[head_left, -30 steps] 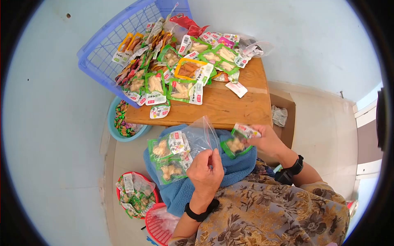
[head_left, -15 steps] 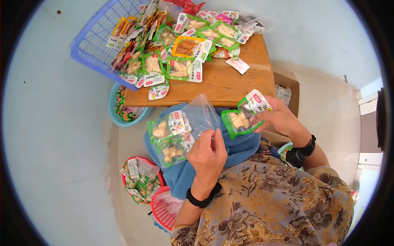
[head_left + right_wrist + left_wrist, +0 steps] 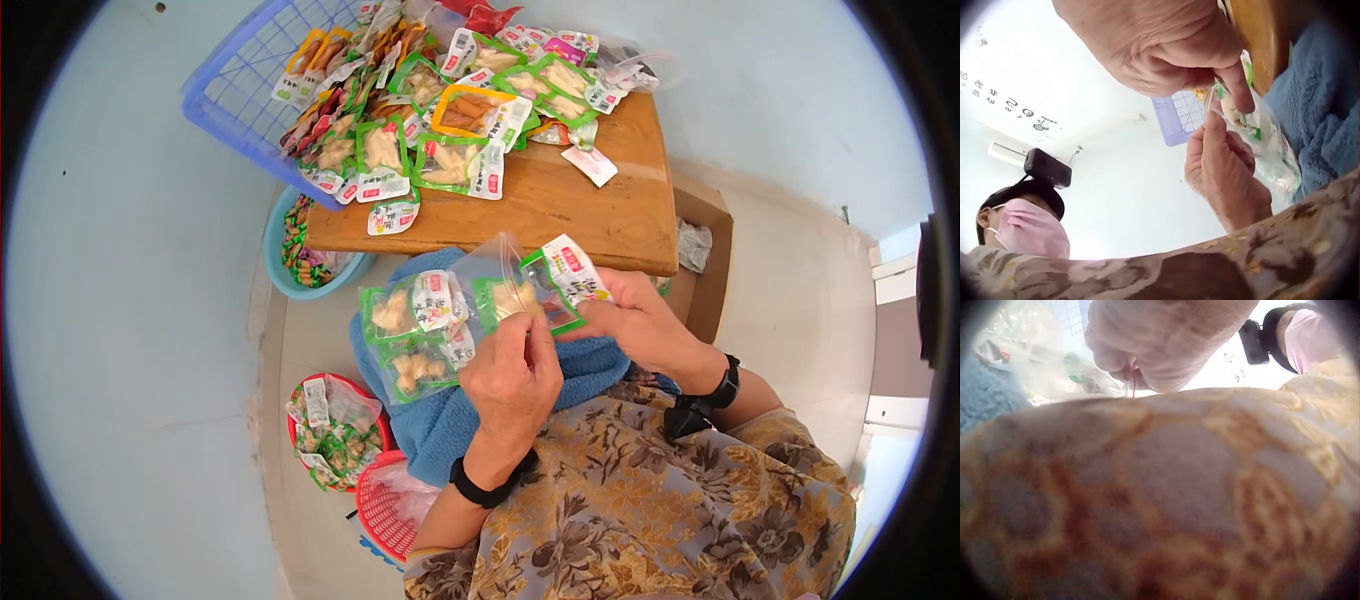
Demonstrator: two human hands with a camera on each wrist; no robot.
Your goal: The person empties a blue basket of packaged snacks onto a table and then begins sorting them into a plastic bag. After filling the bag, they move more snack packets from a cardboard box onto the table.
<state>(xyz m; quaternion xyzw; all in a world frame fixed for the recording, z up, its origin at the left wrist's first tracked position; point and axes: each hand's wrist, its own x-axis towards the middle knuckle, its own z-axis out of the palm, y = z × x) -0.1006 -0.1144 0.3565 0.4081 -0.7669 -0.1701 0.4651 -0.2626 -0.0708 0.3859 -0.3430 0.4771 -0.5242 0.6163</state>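
Left of the counter (image 3: 540, 220), we see a round pale-blue basin (image 3: 273, 245) on the floor. A rigid blue lattice basket (image 3: 228, 128) overhangs the counter's left edge, spilling glossy packets (image 3: 447, 162) over the wood; a strip of smooth grain runs between them and its front edge. On the floor ahead of the counter's left end, we find a perforated red colander (image 3: 385, 515). Just off the counter's front edge, a clear, limp zip bag (image 3: 478, 268) lies on fluffy blue cloth (image 3: 430, 430). The left hand (image 3: 512, 385) has thumb and fingers pinched on its edge. Before the counter's right half, the right hand (image 3: 650, 325) pinches a green-edged packet (image 3: 572, 272), partly visible through the bag's film. A cardboard box (image 3: 715, 270) stands right of the counter, pale floor stretching beyond.
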